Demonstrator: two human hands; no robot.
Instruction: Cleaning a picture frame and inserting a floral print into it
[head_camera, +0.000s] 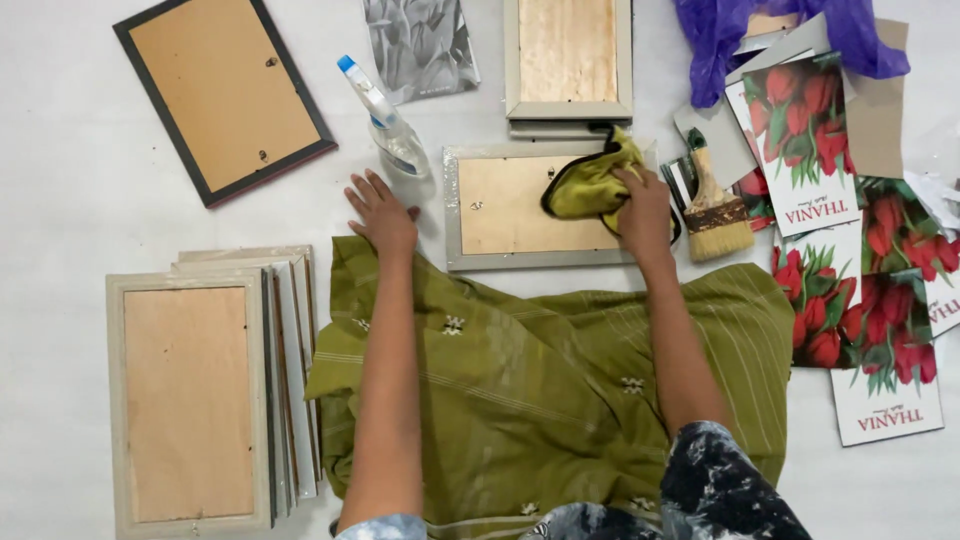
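Note:
A silver picture frame (470, 262) lies face down in front of me, its brown backing board up. My right hand (643, 210) presses a yellow-green cloth (588, 182) onto the frame's right part, fingers closed on the cloth. My left hand (382, 212) rests flat on the white surface just left of the frame, fingers spread, holding nothing. A clear spray bottle (388, 128) with a blue tip lies just beyond the left hand.
A stack of face-down frames (200, 390) sits at the left, a dark frame (222, 92) at the far left, another frame stack (567, 60) at the top. A paintbrush (714, 205), tulip prints (805, 140) and purple plastic (720, 35) lie right. Green fabric (540, 380) covers my lap.

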